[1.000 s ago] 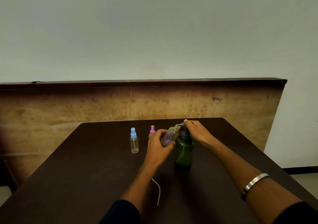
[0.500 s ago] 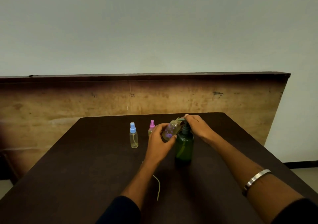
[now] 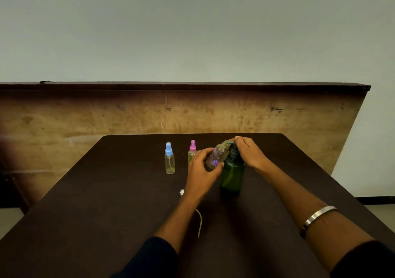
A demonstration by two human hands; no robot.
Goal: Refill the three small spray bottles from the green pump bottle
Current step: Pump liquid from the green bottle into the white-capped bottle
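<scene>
Filling step, centre of frame: my left hand (image 3: 202, 166) holds the tilted flower-print spray bottle (image 3: 217, 157) in its grip, mouth at the spout of the green pump bottle (image 3: 232, 174); my right hand (image 3: 248, 152) presses the pump head. Next, I judge: steady strokes, mouth aligned.

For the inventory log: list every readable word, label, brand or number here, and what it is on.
None can be read.
Tilted small bottle in the left hand: purple flower print, no letters.
Green pump bottle, blue-capped bottle, pink-capped bottle: no visible label.
</scene>
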